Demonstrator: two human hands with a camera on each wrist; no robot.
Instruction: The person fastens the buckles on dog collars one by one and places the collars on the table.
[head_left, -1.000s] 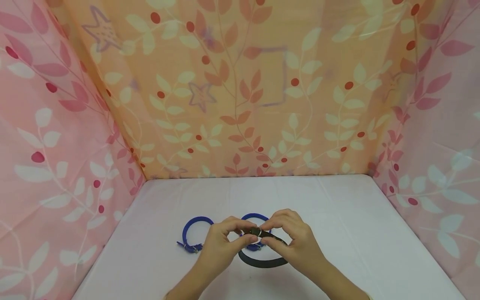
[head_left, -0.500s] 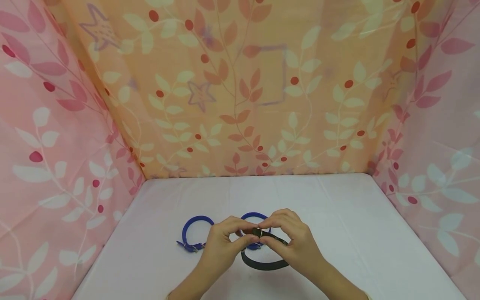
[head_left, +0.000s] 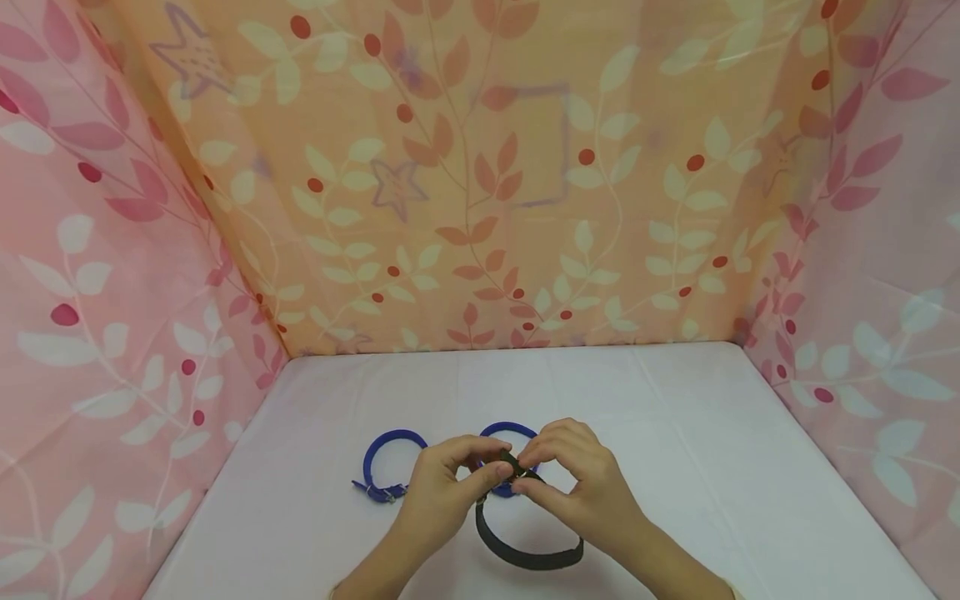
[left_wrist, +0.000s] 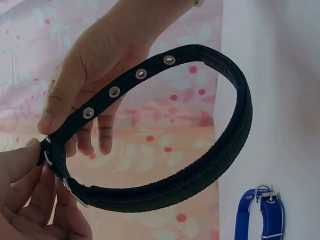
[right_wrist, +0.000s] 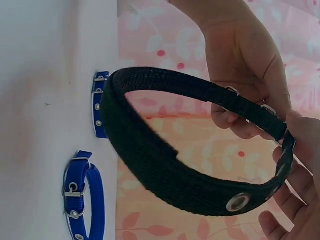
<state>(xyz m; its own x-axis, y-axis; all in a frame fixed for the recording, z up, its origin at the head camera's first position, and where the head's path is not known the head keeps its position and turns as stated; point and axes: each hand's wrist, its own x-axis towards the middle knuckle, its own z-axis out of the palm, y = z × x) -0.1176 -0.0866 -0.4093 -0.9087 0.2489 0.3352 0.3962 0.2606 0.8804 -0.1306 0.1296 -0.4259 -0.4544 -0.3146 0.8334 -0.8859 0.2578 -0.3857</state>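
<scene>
Both hands hold a black collar with a buckle and metal eyelets above the table. My left hand pinches its buckle end between thumb and fingers. Facing it, my right hand pinches the strap end close to the metal loop. In the left wrist view, the eyelet strap passes into the loop at the left fingertips. The rest of the collar hangs as a closed ring below the hands. A blue collar lies left of the left hand, and another blue collar lies behind both hands, partly hidden.
A white-covered table spreads beneath the hands. Patterned cloth walls enclose it: an orange back wall, a pink left wall and a pink right wall.
The black collar's ring has swung lower and more of it shows under the hands. The right fingertips have shifted slightly on the strap beside the left ones. The blue collars stay put.
</scene>
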